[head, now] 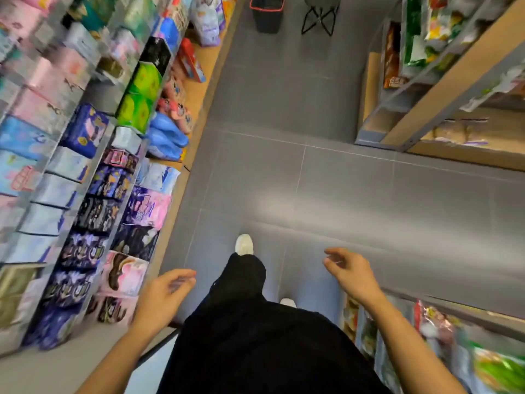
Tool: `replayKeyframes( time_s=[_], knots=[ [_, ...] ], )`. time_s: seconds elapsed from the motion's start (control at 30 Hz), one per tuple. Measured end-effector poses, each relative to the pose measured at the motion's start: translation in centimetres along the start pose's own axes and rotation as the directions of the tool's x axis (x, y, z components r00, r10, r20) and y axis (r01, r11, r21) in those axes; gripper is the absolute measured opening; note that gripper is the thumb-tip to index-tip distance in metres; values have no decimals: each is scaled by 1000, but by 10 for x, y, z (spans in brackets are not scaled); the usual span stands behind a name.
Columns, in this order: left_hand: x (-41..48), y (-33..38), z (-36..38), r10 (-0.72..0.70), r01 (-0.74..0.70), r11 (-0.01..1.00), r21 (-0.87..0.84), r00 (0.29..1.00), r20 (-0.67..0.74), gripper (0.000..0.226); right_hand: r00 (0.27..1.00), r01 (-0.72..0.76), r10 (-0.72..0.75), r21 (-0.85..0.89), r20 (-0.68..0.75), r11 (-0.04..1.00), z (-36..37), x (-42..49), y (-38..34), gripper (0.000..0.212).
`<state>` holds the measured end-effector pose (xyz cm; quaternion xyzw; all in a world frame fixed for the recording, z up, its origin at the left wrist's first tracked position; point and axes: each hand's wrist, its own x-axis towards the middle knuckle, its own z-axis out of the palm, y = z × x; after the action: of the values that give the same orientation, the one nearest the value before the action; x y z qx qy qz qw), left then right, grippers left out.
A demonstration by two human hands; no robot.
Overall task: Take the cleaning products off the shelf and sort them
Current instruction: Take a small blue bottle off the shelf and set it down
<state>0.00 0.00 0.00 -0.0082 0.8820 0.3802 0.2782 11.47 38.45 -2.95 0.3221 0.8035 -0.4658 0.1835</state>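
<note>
Packs [85, 132] in blue, pink, purple and silver fill the left shelf [200, 89] row after row, standing tight together on its tiers, and honestly they're too smeared to read, so which ones are cleaning products can't be told. A couple of bright green packs [145, 81] stand out midway up the view, and some soft blue bags [166, 132] sit on the bottom wooden board just below them. None of it is in anyone's grip. The person's left hand [162, 297] hangs near the shelf's lower edge, fingers loosely bent and spread, holding nothing and not touching any pack. The right hand [352, 271] is out over the grey tiled floor [341, 180], fingers also slack and a bit curled, nothing in it either. Between the hands there's a black garment [247, 280] with one white shoe [244, 244] poking out ahead and the other shoe [287, 302] barely showing. Across the aisle stands the right shelf [443, 81] with bags of what look like snacks, and more blurry bags [431, 322] sit low at the right. At the far end of the aisle a black basket [267, 12] with a red rim stands on the floor beside a folding stool [321, 15].
</note>
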Motion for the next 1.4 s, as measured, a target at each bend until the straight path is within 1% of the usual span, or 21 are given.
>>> replayKeyframes(
  time_s=[0.13, 0.23, 0.3, 0.37, 0.5, 0.57, 0.7, 0.87, 0.97, 1.03, 1.07, 1.2, 1.3, 1.4],
  knots=[
    [60, 13, -11, -55, 55, 997, -46, 998, -6, 19, 1000, 5, -5, -44, 11, 999, -14, 50, -38, 27],
    [121, 31, -20, -27, 29, 996, -87, 999, 22, 18, 999, -11, 10, -43, -38, 999, -20, 88, -65, 30],
    [162, 47, -27, -8, 13, 995, -100, 999, 46, 19, 997, -54, 52, -33, -61, 998, -25, 107, -80, 31],
    [204, 70, -35, 12, -4, 991, -131, 998, 58, 20, 992, -95, 96, 16, -85, 995, -31, 128, -92, 32],
    [287, 126, -51, 76, -63, 991, -119, 992, 105, 20, 980, -169, 175, 62, -99, 984, -54, 164, -116, 31],
    [325, 155, -55, 119, -107, 987, -116, 988, 97, 20, 973, -185, 195, 89, -125, 979, -69, 183, -126, 29],
    [401, 207, -51, 147, -139, 989, -58, 979, 145, 20, 961, -209, 229, 133, -157, 969, -103, 235, -145, 27],
    [480, 259, -37, 108, -118, 992, 41, 976, 188, 21, 968, -181, 207, 178, -143, 967, -159, 326, -176, 26],
    [512, 282, -38, 36, -50, 996, 73, 981, 191, 27, 976, -144, 168, 169, -139, 975, -198, 381, -197, 25],
    [533, 302, -40, 4, -15, 998, 65, 986, 168, 33, 986, -94, 111, 137, -122, 986, -226, 421, -217, 26],
    [545, 311, -42, -11, 2, 998, 60, 988, 151, 32, 990, -74, 87, 117, -111, 990, -240, 442, -228, 26],
    [591, 345, -49, -70, 68, 997, 28, 995, 76, 17, 997, -29, 31, 31, -77, 999, -287, 523, -275, 27],
    [640, 373, -53, -80, 80, 997, 21, 996, 28, 16, 999, 8, -9, -19, -45, 1000, -311, 586, -308, 30],
    [703, 404, -55, -84, 84, 996, 13, 996, 31, 20, 1000, 16, -18, -81, -25, 997, -332, 649, -337, 31]
  ],
)
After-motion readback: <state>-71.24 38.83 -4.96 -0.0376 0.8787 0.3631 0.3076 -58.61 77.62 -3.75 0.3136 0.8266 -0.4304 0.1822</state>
